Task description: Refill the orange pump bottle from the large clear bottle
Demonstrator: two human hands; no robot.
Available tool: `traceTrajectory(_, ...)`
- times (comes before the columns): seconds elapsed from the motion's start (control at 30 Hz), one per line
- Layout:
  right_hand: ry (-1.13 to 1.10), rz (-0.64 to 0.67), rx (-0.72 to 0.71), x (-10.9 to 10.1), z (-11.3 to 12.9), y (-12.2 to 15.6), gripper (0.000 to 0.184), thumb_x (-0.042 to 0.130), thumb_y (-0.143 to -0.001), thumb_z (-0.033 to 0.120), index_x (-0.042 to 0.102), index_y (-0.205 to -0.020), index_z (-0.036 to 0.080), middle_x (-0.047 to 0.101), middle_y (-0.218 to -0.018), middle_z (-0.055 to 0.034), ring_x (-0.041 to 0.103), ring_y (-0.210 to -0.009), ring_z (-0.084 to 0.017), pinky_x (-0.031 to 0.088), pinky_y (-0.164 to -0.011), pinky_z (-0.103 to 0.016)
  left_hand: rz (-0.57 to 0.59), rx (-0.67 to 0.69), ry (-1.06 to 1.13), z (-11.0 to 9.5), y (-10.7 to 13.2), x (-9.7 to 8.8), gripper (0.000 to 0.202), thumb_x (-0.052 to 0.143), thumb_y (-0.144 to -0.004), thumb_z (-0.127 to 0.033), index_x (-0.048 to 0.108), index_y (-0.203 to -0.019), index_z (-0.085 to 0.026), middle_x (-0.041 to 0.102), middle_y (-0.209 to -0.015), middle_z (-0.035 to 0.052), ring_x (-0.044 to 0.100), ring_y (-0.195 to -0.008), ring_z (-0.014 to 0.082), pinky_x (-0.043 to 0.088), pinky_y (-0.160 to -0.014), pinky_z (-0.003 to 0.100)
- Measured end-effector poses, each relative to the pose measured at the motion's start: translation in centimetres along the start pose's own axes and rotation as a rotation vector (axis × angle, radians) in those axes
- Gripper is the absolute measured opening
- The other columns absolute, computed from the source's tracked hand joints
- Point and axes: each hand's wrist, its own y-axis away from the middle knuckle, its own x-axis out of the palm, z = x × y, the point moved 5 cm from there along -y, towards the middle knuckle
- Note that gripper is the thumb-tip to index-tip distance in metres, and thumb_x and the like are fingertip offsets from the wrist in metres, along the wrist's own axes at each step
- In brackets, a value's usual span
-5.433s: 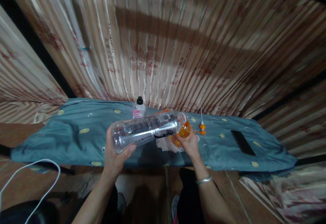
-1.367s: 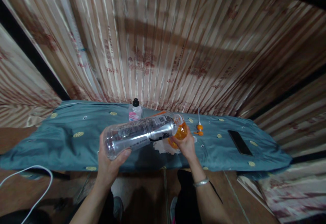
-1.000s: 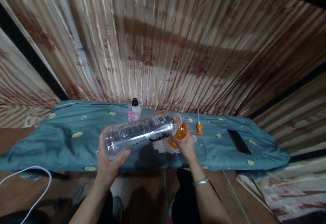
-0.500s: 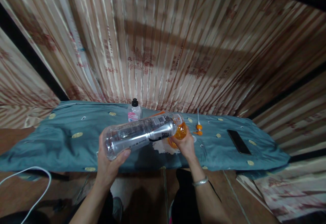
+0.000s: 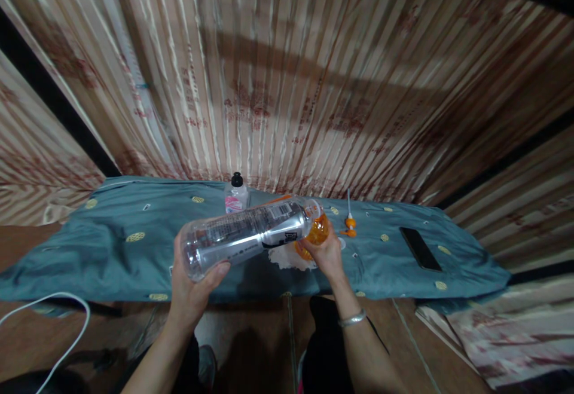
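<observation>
My left hand (image 5: 192, 277) is wrapped round the base of a large clear plastic bottle (image 5: 244, 235) with a printed label. The bottle lies tilted, its neck pointing right and meeting the top of an orange see-through bottle (image 5: 319, 230). Whether liquid runs between the two I cannot make out. Fingers of my right hand (image 5: 329, 255) close round the orange bottle, part of which the clear bottle hides. Under it lies a crumpled white tissue (image 5: 289, 257). An orange pump head (image 5: 350, 224) with its tube rests on the cloth just to the right.
A small bottle with a black cap (image 5: 237, 194) stands at the back. Towards the right lies a black phone (image 5: 420, 249). Green patterned cloth (image 5: 112, 262) covers the narrow table, with a pleated curtain (image 5: 269, 83) behind it. A white cable (image 5: 81, 304) loops at lower left.
</observation>
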Motion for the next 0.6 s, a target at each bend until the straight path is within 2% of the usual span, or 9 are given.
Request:
traceTrajectory(0.1,-0.002,-0.002,0.006,-0.02,-0.06,0.00,0.074,0.096,-0.069,0.037,0.074,-0.139,0.026,0.091,-0.123,-0.0086,0.088,-0.116,-0.036,0.070,-0.104,-0.049,0.005,-0.007,0.006,0.16,-0.07,-0.04,0.090,0.099,-0.058,-0.066,0.062,-0.131,-0.026,0.075,-0.124,0.0104,0.074,-0.114,0.0373,0.062,-0.098,0.051)
traceTrajectory(0.33,0.003,0.000,0.006,-0.02,-0.27,-0.03,0.076,0.095,-0.069,0.040,0.073,-0.140,0.025,0.091,-0.126,-0.0105,0.087,-0.117,-0.037,0.070,-0.106,-0.050,0.006,-0.022,0.000,0.63,-0.11,-0.12,0.093,0.099,-0.057,-0.069,0.064,-0.132,-0.025,0.072,-0.127,0.0107,0.070,-0.123,0.0393,0.056,-0.114,0.057)
traceTrajectory(0.43,0.002,0.000,-0.003,-0.01,-0.45,-0.03,0.076,0.094,-0.070,0.041,0.072,-0.141,0.025,0.090,-0.127,-0.0107,0.087,-0.118,-0.037,0.069,-0.106,-0.050,0.009,-0.015,-0.002,0.72,-0.01,-0.14,0.094,0.100,-0.059,-0.068,0.064,-0.134,-0.024,0.072,-0.128,0.0111,0.069,-0.123,0.0385,0.056,-0.113,0.055)
traceTrajectory(0.6,0.004,-0.002,-0.017,0.09,-0.93,-0.10,0.076,0.095,-0.070,0.040,0.072,-0.141,0.025,0.090,-0.127,-0.0107,0.087,-0.118,-0.037,0.069,-0.107,-0.050,0.007,-0.013,0.030,0.64,0.03,0.00,0.093,0.101,-0.056,-0.062,0.065,-0.133,-0.025,0.074,-0.126,0.0094,0.070,-0.120,0.0366,0.058,-0.102,0.048)
